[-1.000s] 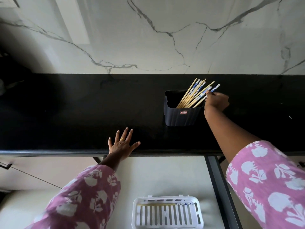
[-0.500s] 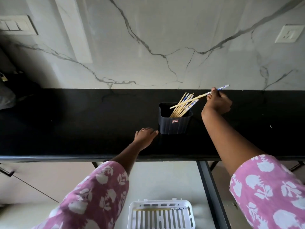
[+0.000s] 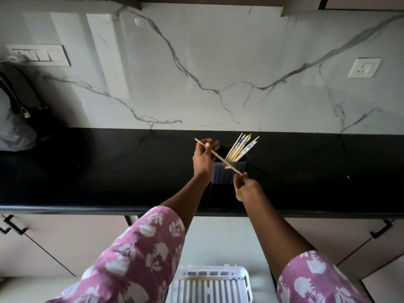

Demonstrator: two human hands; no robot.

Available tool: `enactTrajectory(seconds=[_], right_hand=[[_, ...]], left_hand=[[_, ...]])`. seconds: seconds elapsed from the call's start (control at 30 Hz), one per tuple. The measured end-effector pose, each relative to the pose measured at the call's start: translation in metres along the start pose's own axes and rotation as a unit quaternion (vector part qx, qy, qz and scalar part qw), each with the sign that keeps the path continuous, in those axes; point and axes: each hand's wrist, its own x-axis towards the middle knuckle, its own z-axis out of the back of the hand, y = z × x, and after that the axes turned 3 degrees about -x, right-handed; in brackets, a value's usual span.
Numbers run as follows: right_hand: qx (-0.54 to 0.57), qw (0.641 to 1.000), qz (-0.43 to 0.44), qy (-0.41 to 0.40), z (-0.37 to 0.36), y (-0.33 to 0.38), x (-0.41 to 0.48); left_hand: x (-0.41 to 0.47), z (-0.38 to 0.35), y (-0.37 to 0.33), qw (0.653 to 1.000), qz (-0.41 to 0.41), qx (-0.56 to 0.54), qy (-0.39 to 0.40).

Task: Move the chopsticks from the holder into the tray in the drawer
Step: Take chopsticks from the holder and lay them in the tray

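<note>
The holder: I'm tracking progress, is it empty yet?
Not empty. The holder has a bundle of chopsticks leaning inside; one chopstick is out, held by both hands.

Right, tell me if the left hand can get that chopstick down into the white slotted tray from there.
Probably yes: the left hand and right hand share the single wooden chopstick, and nothing shows between them and the white slotted plastic tray below.

black countertop (image 3: pixel 109 171) spans the frame | white marble backsplash (image 3: pixel 218 62) with grey veins behind it | switch plate (image 3: pixel 39 55) on wall at left | wall socket (image 3: pixel 364 68) at right | dark bag with small brass padlock (image 3: pixel 26 114) at counter's left end | cabinet door handles (image 3: pixel 381 230) below counter edge
</note>
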Motion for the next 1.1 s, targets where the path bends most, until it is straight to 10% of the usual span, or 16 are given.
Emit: enactTrajectory(seconds=[0.13,0.27,0.43,0.83,1.1], right_hand=[[-0.337,0.937,0.087,-0.014,0.010,-0.012,0.012],[-0.621,0.632,0.463,0.033,0.016,-0.025,0.009],[-0.665,0.468,0.555,0.174,0.016,-0.045,0.007],[-0.753,0.511,0.375,0.175,0.075,-0.087,0.036],[-0.887,0.246,0.275,0.277,0.150,-0.121,0.058]], left_hand=[[-0.001,0.009,0.000,0.998,-0.025,0.062,0.011],[-0.005,0.022,0.009,0.993,-0.022,0.111,0.029],[-0.016,0.033,0.022,0.989,0.002,0.147,0.032],[0.000,0.122,0.056,0.948,0.098,0.303,0.020],[0.026,0.162,0.089,0.766,0.277,0.580,-0.019]])
